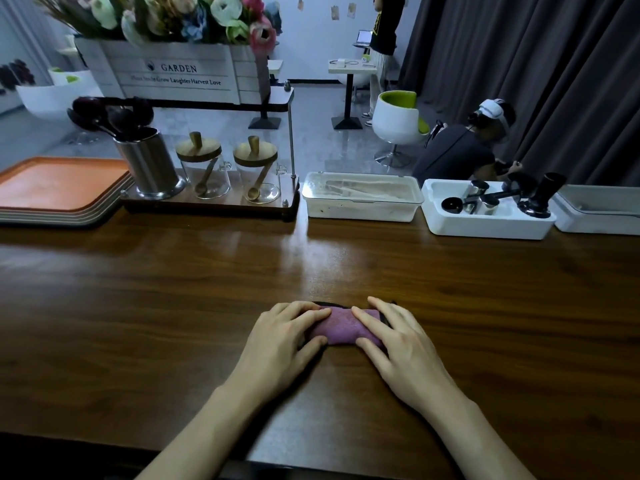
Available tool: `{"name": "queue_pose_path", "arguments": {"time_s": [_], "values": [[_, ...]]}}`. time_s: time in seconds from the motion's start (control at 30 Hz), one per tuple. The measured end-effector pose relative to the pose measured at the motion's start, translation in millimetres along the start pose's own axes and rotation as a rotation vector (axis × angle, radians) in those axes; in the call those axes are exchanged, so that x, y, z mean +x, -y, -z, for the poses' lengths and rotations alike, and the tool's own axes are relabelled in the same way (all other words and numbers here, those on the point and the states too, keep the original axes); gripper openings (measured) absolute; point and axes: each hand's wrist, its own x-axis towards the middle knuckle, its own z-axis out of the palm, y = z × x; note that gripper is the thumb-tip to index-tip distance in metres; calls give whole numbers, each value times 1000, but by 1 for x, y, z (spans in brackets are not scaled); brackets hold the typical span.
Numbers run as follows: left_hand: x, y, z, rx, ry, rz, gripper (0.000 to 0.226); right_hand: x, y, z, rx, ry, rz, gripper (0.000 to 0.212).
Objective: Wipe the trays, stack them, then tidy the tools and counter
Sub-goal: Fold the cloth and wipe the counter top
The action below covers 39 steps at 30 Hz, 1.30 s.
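A white slatted wooden crate (173,72) printed "GARDEN" holds pink, white and blue artificial flowers (180,15). Below it stand two clear glass jars, one on the left (204,174) and one on the right (258,178). Each has a round wooden lid and a wooden spoon inside. Farther back are a white tub chair with green lining (398,116), a small white pedestal table (349,67) and a standing person (384,29). A crouching person in a dark shirt (460,155) is beside a dark grey curtain (536,64).

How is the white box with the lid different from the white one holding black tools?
The lidded box is covered; the tool box is open. The lidded box's contents look pale and blurry; the tool box holds black and metal tools. Both are white, side by side on the counter.
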Motion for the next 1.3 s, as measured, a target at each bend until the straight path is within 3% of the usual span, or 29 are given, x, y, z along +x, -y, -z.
{"name": "queue_pose_path", "arguments": {"time_s": [0.47,0.63,0.93,1.3], "values": [[76,16,-30,41,-89,-46,40,56,-27,-8,-176,-252,-130,41],[115,15,-50,50,-156,-67,36,82,-53,-2,-174,-244,-192,41],[164,8,-73,68,-228,29,34,128,-103,9,-155,-200,-123,42],[196,13,-79,66,-224,94,33,164,-118,3,-113,-241,-132,42]]}}
